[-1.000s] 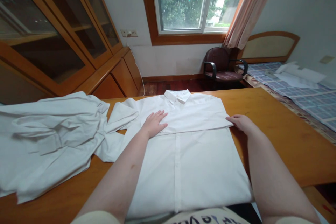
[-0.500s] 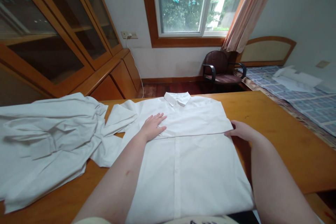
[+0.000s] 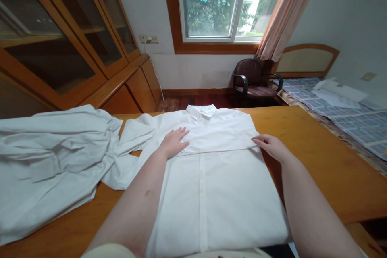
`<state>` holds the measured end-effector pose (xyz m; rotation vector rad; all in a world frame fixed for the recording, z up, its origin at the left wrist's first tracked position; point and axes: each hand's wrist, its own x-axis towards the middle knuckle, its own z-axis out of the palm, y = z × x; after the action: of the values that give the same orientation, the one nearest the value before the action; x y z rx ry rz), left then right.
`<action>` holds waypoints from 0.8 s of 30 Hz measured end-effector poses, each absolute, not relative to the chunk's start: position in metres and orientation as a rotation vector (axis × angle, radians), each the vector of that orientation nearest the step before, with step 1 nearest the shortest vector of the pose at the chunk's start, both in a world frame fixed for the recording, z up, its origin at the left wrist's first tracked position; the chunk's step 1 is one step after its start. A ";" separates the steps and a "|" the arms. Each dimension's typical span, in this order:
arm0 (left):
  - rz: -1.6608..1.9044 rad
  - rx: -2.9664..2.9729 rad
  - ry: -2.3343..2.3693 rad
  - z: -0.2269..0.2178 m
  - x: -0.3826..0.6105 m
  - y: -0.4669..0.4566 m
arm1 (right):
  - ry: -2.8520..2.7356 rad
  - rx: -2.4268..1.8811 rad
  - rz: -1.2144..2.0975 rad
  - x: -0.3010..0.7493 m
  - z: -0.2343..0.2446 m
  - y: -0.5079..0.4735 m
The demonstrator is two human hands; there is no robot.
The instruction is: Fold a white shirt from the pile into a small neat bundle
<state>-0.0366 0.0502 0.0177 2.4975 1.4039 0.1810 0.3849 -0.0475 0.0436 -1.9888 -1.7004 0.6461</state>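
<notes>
A white shirt [image 3: 229, 193] lies spread on the wooden table, its collar [image 3: 202, 111] at the far edge and its button strip running down the middle. One sleeve [image 3: 222, 139] is folded across the chest. My left hand [image 3: 175, 142] rests flat on the left chest, fingers stretched out. At the right end of the folded sleeve, my right hand [image 3: 267, 144] pinches the cloth between thumb and fingers. The other sleeve [image 3: 137, 135] sticks out to the left and meets a second, crumpled white garment [image 3: 60, 157].
The wooden table [image 3: 326, 161] extends to the right. Beyond it stand a brown armchair [image 3: 250, 74] and a bed with a checked cover [image 3: 341, 100] and white sheets on it. A glass-doored cabinet [image 3: 99, 72] is at the left, a window [image 3: 211, 8] ahead.
My right hand has moved slightly left and up along the shirt's right edge, its fingers now on top of the fold's end. My left hand stays flat in place.
</notes>
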 end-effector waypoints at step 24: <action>0.078 2.541 1.429 0.014 -0.038 0.049 | -1.591 -2.220 0.638 0.399 0.030 -0.041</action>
<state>-0.0380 0.0495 0.0137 2.5413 1.4295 0.0776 0.3994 -0.0411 0.0299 -2.2196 -1.5907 0.6381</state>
